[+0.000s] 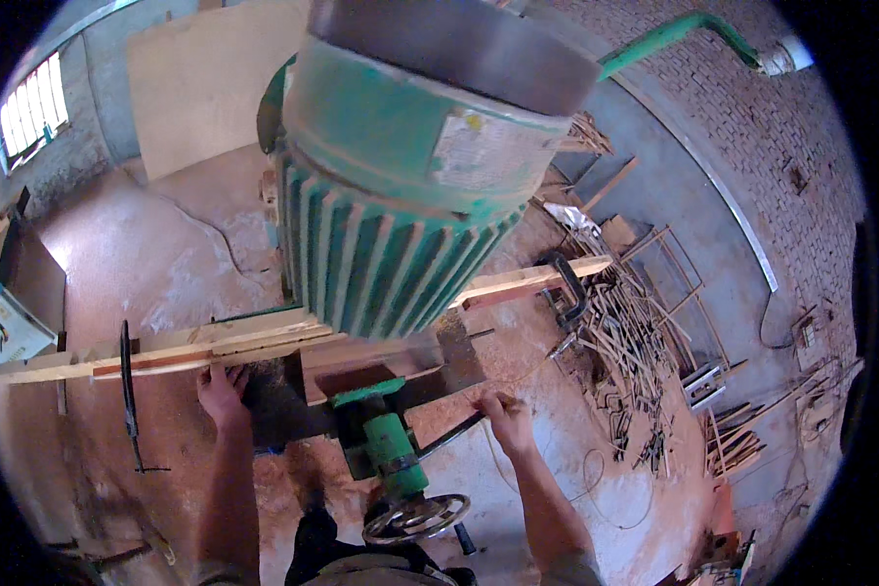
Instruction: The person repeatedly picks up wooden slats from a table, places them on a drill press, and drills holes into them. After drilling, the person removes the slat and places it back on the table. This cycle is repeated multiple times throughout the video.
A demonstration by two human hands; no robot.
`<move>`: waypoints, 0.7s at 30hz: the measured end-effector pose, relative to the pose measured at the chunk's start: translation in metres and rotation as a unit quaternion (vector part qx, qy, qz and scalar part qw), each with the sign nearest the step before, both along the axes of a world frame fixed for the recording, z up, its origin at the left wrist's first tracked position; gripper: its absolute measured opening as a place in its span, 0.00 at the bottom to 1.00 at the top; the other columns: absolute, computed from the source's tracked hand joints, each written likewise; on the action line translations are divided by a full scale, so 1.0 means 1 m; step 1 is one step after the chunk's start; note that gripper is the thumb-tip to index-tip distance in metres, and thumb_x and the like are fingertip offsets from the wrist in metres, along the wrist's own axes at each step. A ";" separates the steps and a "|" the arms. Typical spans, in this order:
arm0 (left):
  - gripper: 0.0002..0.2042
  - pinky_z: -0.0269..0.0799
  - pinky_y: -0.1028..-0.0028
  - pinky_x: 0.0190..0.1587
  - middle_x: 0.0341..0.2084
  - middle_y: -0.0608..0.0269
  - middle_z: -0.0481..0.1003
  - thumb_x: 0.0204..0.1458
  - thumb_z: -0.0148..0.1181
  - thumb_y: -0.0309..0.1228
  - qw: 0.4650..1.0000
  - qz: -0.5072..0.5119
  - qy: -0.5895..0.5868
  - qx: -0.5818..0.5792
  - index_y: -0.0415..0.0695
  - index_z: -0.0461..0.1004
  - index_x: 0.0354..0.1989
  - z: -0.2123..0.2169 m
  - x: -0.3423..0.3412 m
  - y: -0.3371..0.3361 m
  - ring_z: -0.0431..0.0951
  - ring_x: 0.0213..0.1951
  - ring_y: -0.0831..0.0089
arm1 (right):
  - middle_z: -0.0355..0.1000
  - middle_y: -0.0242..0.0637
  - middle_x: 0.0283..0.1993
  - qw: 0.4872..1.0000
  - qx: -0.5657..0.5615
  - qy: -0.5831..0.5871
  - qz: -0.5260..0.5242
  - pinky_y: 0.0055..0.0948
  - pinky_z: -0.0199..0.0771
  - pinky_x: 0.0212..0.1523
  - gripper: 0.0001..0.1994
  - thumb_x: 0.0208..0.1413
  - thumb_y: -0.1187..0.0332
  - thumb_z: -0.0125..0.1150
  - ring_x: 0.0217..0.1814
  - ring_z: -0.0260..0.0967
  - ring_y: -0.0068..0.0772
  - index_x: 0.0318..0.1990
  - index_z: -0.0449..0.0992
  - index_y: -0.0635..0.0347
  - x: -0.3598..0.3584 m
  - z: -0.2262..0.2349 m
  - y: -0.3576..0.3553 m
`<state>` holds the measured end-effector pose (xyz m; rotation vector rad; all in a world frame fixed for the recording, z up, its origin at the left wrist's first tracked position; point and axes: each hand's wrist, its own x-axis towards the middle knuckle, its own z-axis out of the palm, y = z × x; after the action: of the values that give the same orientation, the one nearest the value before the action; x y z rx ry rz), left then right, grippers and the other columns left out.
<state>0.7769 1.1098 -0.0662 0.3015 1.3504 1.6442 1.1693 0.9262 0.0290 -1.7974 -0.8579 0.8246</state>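
Observation:
A large green ribbed motor (381, 234) fills the upper middle of the head view and hides part of the work beneath it. Long wooden beams (59, 366) run across below the motor. My left hand (223, 394) is at their near side, fingers apart and touching the wood's edge. My right hand (508, 422) is closed around the end of a black lever (451, 435). This lever slants down toward a green cylindrical machine part (393, 454). Nearest my body is a metal handwheel (415, 519) with a dark handle.
One clamp (129, 391) crosses the beams at left, another clamp (568, 293) at right. A heap of thin wood scraps (625, 352) covers the floor at right. A box-shaped cabinet (20, 303) stands far left. A pale hose (591, 479) curls on the floor. A large board (205, 88) leans behind.

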 end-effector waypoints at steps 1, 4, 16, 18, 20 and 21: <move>0.12 0.75 0.72 0.30 0.34 0.60 0.74 0.56 0.59 0.34 1.000 -0.002 0.017 0.000 0.44 0.67 0.44 0.001 0.003 0.002 0.77 0.30 0.70 | 0.77 0.41 0.31 0.996 -0.035 -0.064 -0.041 0.31 0.73 0.37 0.16 0.62 0.62 0.50 0.32 0.73 0.31 0.32 0.77 0.68 0.012 -0.012 -0.009; 0.11 0.72 0.75 0.28 0.26 0.65 0.74 0.55 0.59 0.35 0.992 -0.113 0.060 -0.012 0.43 0.71 0.42 -0.007 0.022 0.008 0.75 0.26 0.73 | 0.77 0.43 0.34 0.990 -0.019 0.075 -0.117 0.32 0.76 0.38 0.17 0.63 0.63 0.50 0.34 0.75 0.32 0.34 0.77 0.71 0.032 -0.033 -0.038; 0.21 0.73 0.58 0.42 0.32 0.46 0.79 0.48 0.60 0.49 0.816 -0.273 0.495 0.117 0.44 0.79 0.39 -0.072 0.062 0.066 0.78 0.38 0.49 | 0.76 0.43 0.39 0.980 0.026 0.158 -0.116 0.32 0.78 0.39 0.12 0.62 0.67 0.51 0.39 0.74 0.33 0.40 0.74 0.69 0.031 -0.052 -0.046; 0.21 0.73 0.58 0.42 0.32 0.47 0.79 0.48 0.59 0.51 0.814 -0.254 0.507 0.125 0.45 0.80 0.38 -0.071 0.074 0.061 0.78 0.39 0.49 | 0.75 0.43 0.43 0.980 0.045 0.163 -0.106 0.33 0.77 0.41 0.12 0.63 0.66 0.52 0.41 0.74 0.34 0.45 0.73 0.68 0.023 -0.056 -0.044; 0.22 0.73 0.58 0.42 0.33 0.49 0.79 0.48 0.59 0.52 0.811 -0.251 0.515 0.115 0.45 0.80 0.37 -0.067 0.086 0.057 0.79 0.39 0.50 | 0.73 0.44 0.46 0.971 0.049 0.203 -0.120 0.33 0.77 0.43 0.14 0.63 0.65 0.53 0.44 0.73 0.34 0.49 0.70 0.66 0.013 -0.062 -0.042; 0.21 0.73 0.57 0.42 0.33 0.49 0.79 0.49 0.58 0.51 0.808 -0.250 0.522 0.111 0.45 0.80 0.36 -0.065 0.092 0.056 0.79 0.39 0.50 | 0.72 0.44 0.48 0.964 0.079 0.219 -0.129 0.34 0.76 0.44 0.15 0.62 0.65 0.53 0.46 0.72 0.34 0.51 0.69 0.66 0.009 -0.063 -0.040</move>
<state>0.8691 1.1654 -0.1308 1.7461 1.6042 1.1484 1.1783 0.8866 -0.0342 -1.4681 -0.3804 0.9071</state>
